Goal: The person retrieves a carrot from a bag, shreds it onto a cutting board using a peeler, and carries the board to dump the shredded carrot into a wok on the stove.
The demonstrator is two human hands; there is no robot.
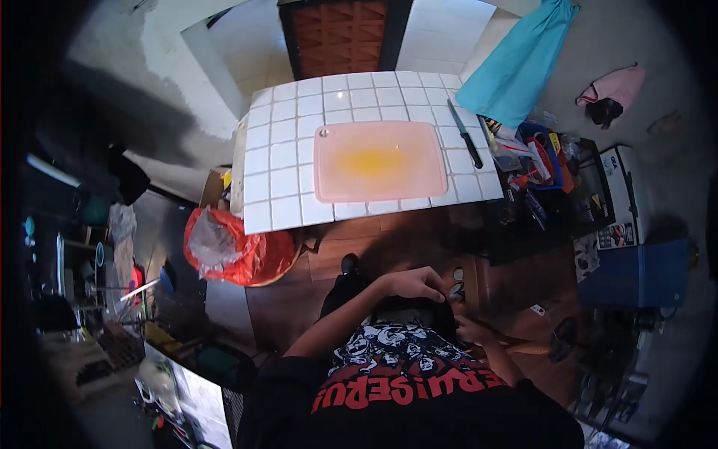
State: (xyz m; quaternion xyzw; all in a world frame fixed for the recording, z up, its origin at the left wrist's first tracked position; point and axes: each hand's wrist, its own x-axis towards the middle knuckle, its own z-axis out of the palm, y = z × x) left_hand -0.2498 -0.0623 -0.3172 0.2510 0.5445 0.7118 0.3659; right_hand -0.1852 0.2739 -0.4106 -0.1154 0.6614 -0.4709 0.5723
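Note:
Low in the view, my left hand (413, 284) is in front of my body, over my lap, its fingers bent downward; what they hold, if anything, is hidden. My right hand (470, 330) is a little lower and to the right, near the edge of my black shirt (404, 374), its fingers curled and small in the picture. Both hands are apart from the white tiled table (280, 209). On it lies a pink cutting board (381, 161) with a yellow stain in the middle. A knife (465, 135) with a black handle lies right of the board.
A red plastic bag (262, 254) sits in a basket left below the table. At the right, a dark stand holds a blue basket (550, 161) and small items. A teal cloth (516, 67) hangs at the back right. A blue box (636, 273) stands far right.

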